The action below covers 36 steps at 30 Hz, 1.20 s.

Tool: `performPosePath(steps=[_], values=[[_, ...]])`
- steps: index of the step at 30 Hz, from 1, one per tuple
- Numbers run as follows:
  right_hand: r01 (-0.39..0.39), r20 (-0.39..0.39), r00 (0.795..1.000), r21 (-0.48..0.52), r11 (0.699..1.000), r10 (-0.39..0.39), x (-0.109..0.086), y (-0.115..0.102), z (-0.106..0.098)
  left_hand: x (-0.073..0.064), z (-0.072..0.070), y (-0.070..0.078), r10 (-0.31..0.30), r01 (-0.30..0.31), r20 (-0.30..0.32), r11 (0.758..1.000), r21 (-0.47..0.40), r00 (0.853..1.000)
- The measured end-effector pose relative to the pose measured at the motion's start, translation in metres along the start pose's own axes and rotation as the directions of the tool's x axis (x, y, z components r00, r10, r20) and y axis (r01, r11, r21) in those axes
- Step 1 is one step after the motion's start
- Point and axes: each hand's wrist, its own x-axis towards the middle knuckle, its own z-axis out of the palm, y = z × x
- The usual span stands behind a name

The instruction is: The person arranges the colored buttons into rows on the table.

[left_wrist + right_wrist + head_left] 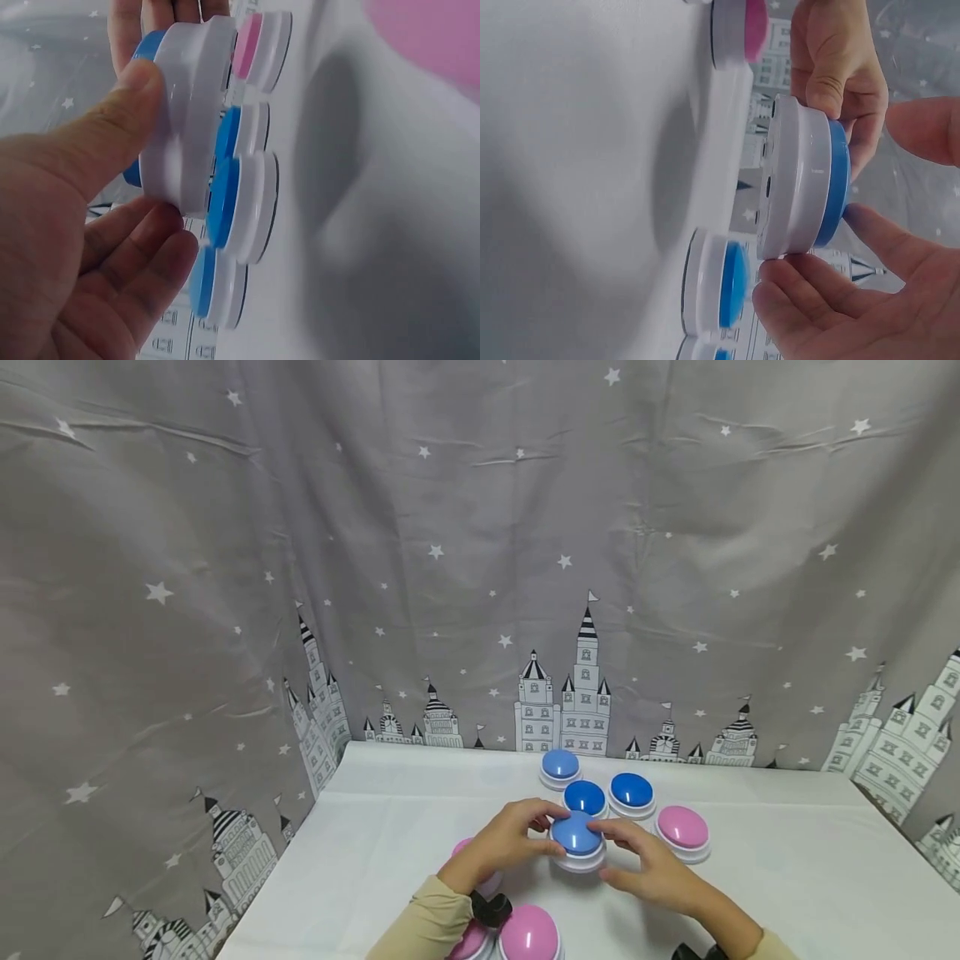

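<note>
- Pinching: left hand (510,839), lower centre of the head view; thumb (112,116) laid over the join of dome and base on the held button (577,833), fingertips at the base's opposite edge.
- Right hand (656,870), lower right of centre; parted wide, fingertips touching dome and base; its thumb (928,132) apart from the button at the right edge of the right wrist view.
- Held button: light blue dome, white base; lower centre, between both hands, raised off the table (390,843).
- Dark blue button (584,797), just above the held button in the frame, partly hidden by it.
- Second dark blue button (631,790), to the upper right of the first.
- Light blue button (560,764), topmost of the group, near the table's back edge.
- Pink button (682,827), right of the right hand's fingertips.
- Pink buttons (529,933), three, bottom centre; one mostly behind the left wrist, two cut by the frame's lower edge.
- Straps (491,910), black, one on each wrist.
- Sleeves (423,918), beige, bottom edge.
- Table: white, lower half.
- Curtain (465,585), grey, upper frame and both sides; white stars, castles (587,710) along its lower part.
</note>
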Motion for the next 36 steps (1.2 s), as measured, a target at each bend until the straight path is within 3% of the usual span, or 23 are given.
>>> performPosePath(steps=[6,12,29,36], values=[[0.059,0.021,0.998,0.010,0.998,-0.059,0.007,0.000,0.012,-0.016,-0.012,-0.001,-0.044,0.044,0.020,0.999,0.010,0.999],[0.107,0.023,0.994,0.012,0.994,-0.107,0.010,-0.001,0.024,-0.028,-0.019,-0.004,-0.021,0.020,0.025,0.998,0.063,0.999],[0.093,0.076,0.992,0.048,0.994,-0.097,0.017,-0.004,0.049,-0.048,-0.032,-0.012,-0.081,0.077,0.061,0.995,0.059,0.995],[0.110,0.091,0.990,-0.008,0.994,-0.109,0.017,-0.002,0.056,-0.051,-0.034,-0.017,-0.082,0.075,0.080,0.993,0.089,0.993]])
